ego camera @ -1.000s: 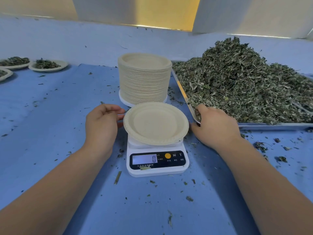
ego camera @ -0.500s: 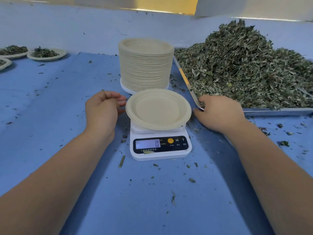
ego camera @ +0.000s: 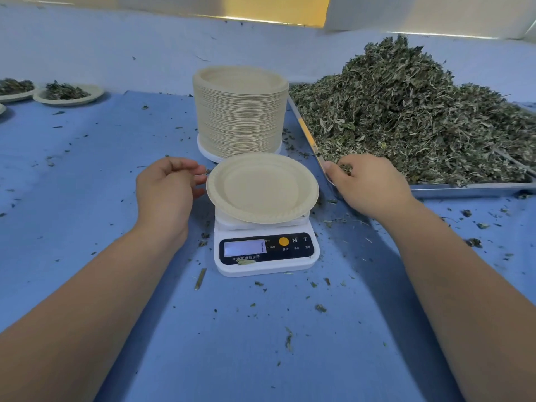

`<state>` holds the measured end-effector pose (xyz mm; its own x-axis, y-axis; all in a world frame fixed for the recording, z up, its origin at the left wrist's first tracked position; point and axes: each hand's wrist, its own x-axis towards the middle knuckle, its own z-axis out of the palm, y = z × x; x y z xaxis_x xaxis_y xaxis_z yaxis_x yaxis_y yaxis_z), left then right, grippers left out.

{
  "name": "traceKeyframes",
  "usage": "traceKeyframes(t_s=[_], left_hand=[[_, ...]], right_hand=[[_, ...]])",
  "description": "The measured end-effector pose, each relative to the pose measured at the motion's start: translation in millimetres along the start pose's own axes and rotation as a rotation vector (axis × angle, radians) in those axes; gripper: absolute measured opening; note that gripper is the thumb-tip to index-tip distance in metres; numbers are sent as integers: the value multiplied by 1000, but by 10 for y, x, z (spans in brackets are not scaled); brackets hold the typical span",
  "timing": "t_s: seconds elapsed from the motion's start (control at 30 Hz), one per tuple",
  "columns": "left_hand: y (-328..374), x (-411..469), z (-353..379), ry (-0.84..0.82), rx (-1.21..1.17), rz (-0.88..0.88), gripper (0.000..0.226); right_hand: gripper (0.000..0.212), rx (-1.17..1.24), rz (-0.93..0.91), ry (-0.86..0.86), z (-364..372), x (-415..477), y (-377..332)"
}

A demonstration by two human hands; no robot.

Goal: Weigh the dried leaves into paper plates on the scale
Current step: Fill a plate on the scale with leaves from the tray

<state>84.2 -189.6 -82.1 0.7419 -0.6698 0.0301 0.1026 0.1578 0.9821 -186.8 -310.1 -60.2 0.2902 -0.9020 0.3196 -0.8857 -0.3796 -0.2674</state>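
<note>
On blue cloth [ego camera: 87,198], scale [ego camera: 290,265], leaf crumbs [ego camera: 320,308]

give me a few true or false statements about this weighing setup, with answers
1. The paper plate on the scale is empty. True.
2. The stack of paper plates stands nearer the person than the scale. False: it stands behind the scale.
3. The right hand has its fingers in the dried leaves at the metal tray's near left corner. True.
4. The left hand is lifting a plate off the stack. False: it is beside the left rim of the plate on the scale.
5. A plate at far left holds leaves. True.
</note>
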Motion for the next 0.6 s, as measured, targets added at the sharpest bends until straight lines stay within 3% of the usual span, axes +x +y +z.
traceKeyframes(t_s=[0.37,0.6], left_hand=[[-29,37,6,-22,-2,-6,32],[-65,74,-8,-20,16,-11,33]], right_hand=[[55,222,160,50,-164,362,-201],[53,385,-61,96,-427,284,-876]])
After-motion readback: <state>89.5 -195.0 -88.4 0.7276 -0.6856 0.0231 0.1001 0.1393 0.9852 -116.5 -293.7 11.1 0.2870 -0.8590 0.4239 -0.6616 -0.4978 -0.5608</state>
